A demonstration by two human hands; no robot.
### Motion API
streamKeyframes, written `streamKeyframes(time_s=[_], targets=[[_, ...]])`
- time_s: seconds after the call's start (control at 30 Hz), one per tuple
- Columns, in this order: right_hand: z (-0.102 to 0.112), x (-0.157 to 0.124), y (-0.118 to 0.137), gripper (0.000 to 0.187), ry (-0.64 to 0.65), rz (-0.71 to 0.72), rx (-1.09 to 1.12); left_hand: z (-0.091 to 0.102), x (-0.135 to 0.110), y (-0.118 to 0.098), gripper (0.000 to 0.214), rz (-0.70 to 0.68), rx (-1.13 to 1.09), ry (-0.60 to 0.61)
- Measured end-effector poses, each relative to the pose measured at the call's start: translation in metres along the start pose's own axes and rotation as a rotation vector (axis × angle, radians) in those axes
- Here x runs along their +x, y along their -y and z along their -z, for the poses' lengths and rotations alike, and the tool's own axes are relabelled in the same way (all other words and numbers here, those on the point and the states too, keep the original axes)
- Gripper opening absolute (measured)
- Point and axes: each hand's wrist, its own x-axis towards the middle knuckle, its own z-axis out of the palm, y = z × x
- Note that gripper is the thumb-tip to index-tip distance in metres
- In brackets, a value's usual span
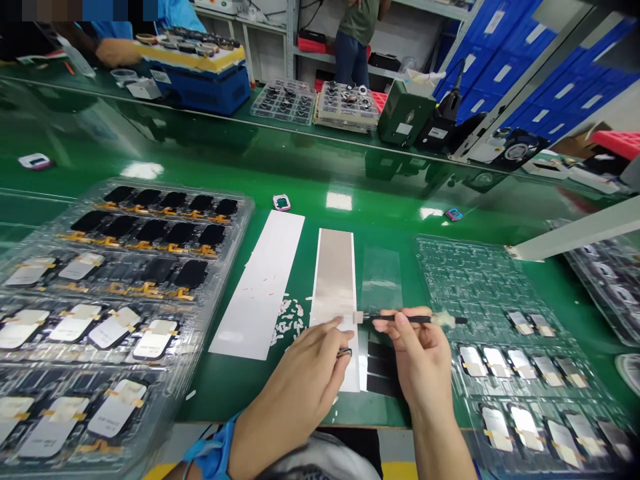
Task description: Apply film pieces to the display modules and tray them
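My right hand [417, 353] pinches a slim black stick tool [400, 319] with a whitish tuft [443, 320] on its shaft and a pale square tip [358, 317]. My left hand [300, 380] reaches in from the lower middle, its fingertips close to that tip and resting over a long beige-silver strip [334, 287]. A dark ring-like band [344, 353] shows on one left finger. Beside the strip lie a white backing sheet [257, 283], a clear film [381, 280], black strips [380, 367] and small white scraps [289, 320].
Clear trays of display panels with flex tabs [100, 300] [500, 300] flank the hands on the glossy green bench [340, 180]. A white beam [575, 233] crosses at right. A co-worker's hand [117, 52] and a standing person [355, 33] are beyond the far bench.
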Motion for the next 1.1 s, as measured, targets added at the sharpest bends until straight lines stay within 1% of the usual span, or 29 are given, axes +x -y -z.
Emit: streamKeyframes(time_s=[0.1,0.17,0.23,0.3,0.37,0.47,0.6,0.7,0.9,1.1], targets=[[-0.008,-0.004,0.005,0.023,-0.067,0.046,0.101,0.004,-0.002,-0.001,0.009,0.174,-0.345,-0.127],[-0.016,-0.01,0.007,0.02,-0.07,0.104,0.106,0.008,-0.002,-0.002,0.012,0.269,-0.598,-0.18],[-0.026,-0.02,0.008,0.014,-0.076,0.184,0.076,0.011,-0.002,-0.003,0.015,0.299,-0.777,-0.193],[-0.035,-0.03,0.008,0.008,-0.078,0.259,0.042,0.012,-0.003,-0.004,0.018,0.288,-0.871,-0.197],[-0.044,-0.038,0.007,0.008,-0.068,0.315,0.033,0.011,-0.004,-0.004,0.019,0.267,-0.907,-0.2],[-0.054,-0.044,0.007,0.01,-0.035,0.357,0.033,0.008,-0.006,-0.002,0.022,0.234,-0.909,-0.216],[-0.062,-0.047,0.005,0.009,-0.013,0.326,0.023,0.003,-0.008,0.0,0.02,0.196,-0.905,-0.257],[-0.063,-0.049,0.002,0.009,-0.015,0.286,0.033,0.002,-0.008,0.001,0.019,0.187,-0.901,-0.257],[-0.065,-0.05,-0.005,0.009,0.003,0.269,0.041,0.004,-0.008,0.0,0.019,0.21,-0.93,-0.298],[-0.065,-0.049,-0.01,0.012,0.024,0.289,0.108,0.005,-0.009,-0.006,0.009,0.311,-0.99,-0.321]])
